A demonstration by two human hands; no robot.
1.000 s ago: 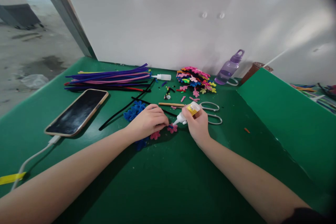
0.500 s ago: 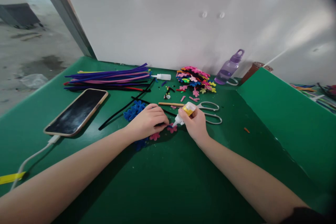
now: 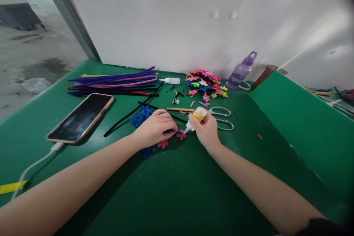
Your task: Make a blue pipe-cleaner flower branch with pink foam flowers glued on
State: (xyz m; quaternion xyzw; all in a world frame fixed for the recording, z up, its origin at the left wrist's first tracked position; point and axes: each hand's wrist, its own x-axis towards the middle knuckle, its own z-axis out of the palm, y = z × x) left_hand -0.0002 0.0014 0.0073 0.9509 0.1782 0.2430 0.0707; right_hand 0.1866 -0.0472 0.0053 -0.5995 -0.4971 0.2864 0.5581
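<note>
My right hand [image 3: 206,131] is wrapped round a small white bottle with a yellow label [image 3: 199,114], its nozzle tilted down at the edge of a pink fuzzy flower [image 3: 181,134]. My left hand [image 3: 157,127] is closed at the left of that flower, its fingertips pinching a small dark blue piece at the flower. A second pink flower [image 3: 163,143] lies under the left hand. Blue fuzzy flowers [image 3: 141,116] sit beside the left wrist, partly covered. Scissors [image 3: 221,111] with grey handles lie behind the right hand, near a thin wooden stick [image 3: 179,110].
A phone [image 3: 81,118] with a cable lies at the left. Pipe cleaners [image 3: 116,81] and a white nozzle bottle [image 3: 173,80] are at the back. Further right are a pile of colourful flowers [image 3: 204,83], a purple bottle [image 3: 239,73] and a green panel [image 3: 298,129].
The bottle in my right hand has shifted slightly right, its nozzle moving from the flower's middle to its right edge. My left hand has stayed in place.
</note>
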